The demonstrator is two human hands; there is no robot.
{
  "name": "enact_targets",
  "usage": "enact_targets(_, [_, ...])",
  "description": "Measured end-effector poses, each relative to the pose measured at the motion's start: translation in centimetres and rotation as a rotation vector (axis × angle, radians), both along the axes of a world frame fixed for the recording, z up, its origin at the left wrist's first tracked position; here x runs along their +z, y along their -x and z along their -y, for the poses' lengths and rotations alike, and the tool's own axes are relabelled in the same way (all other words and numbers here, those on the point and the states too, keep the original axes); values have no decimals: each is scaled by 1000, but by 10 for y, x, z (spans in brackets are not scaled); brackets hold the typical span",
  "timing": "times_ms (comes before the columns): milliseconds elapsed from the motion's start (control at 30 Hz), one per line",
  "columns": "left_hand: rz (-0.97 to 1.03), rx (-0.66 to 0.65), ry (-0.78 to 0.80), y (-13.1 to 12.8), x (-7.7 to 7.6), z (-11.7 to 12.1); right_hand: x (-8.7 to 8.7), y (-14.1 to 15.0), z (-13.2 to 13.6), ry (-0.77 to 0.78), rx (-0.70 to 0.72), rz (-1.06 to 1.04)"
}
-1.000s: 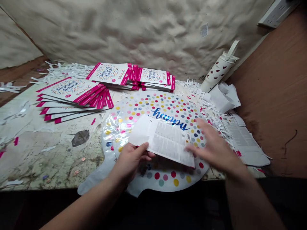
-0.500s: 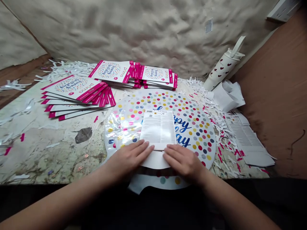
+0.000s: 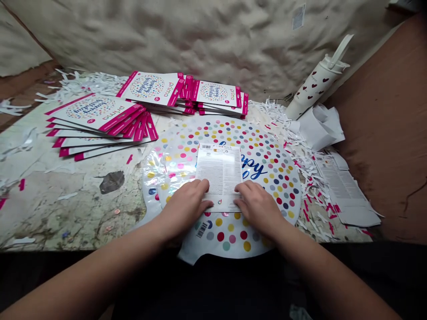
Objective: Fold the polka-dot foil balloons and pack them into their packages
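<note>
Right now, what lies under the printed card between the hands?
A dotted balloon with blue lettering shows around the card. Whatever is directly beneath the card is covered and can't be seen.

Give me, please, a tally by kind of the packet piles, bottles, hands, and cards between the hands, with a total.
Packet piles: 3
Bottle: 1
Hands: 2
Card: 1
Total: 7
</note>
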State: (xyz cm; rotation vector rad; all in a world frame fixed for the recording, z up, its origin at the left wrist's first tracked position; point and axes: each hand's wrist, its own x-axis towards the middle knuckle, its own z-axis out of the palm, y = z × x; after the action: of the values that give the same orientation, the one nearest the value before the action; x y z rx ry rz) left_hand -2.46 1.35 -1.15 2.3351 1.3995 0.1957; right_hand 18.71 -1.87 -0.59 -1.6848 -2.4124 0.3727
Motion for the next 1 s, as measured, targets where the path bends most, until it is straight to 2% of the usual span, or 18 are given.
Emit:
enact_targets(67, [34, -41, 63, 3, -1, -7, 0, 6, 2, -49, 181, 99])
enact_targets(133, [97, -88, 61, 7, 2, -7, -1, 13, 5, -51, 333, 209])
enact_targets(200, [182, -61, 4, 9, 9, 2, -2, 19, 8, -87, 350, 348])
enact_targets(233, [233, -31, 26, 9, 14, 8, -2, 21, 8, -126, 337, 403])
enact_targets(267, [286, -6, 129, 8, 19, 15, 0, 22, 8, -177, 328, 433])
enact_targets(300, [354, 13, 312, 7, 23, 23, 2, 22, 7, -236, 326, 434])
enact_targets(367, [585, 102, 762, 3, 25, 34, 7, 23, 6, -380, 343, 362])
enact_targets(400, [750, 190, 930, 1, 24, 37, 9, 23, 7, -456, 348, 306])
enact_targets(433, [926, 306, 1024, -2, 21, 39, 9, 24, 8, -525, 346, 245])
enact_targets(500, [1211, 544, 1022, -8, 14, 39, 6, 28, 13, -613, 331, 134])
enact_targets(533, [1283, 625, 989, -10, 10, 38, 4, 31, 16, -633, 316, 93])
enact_targets(600, [1346, 713, 955, -15, 6, 36, -3, 36, 21, -652, 292, 39])
enact_targets(667, [1439, 764, 1002, -18, 5, 36, -5, 38, 25, -673, 287, 28])
enact_targets(733, [1558, 766, 1120, -19, 6, 37, -3, 37, 27, -688, 289, 21])
enact_targets(800, [1586, 724, 1154, -17, 7, 38, 3, 32, 26, -616, 293, -45])
enact_targets(933, [1303, 625, 828, -9, 8, 38, 14, 26, 16, -318, 224, -325])
enact_targets(1000, [1185, 562, 746, -7, 9, 38, 13, 30, 8, -336, 253, -398])
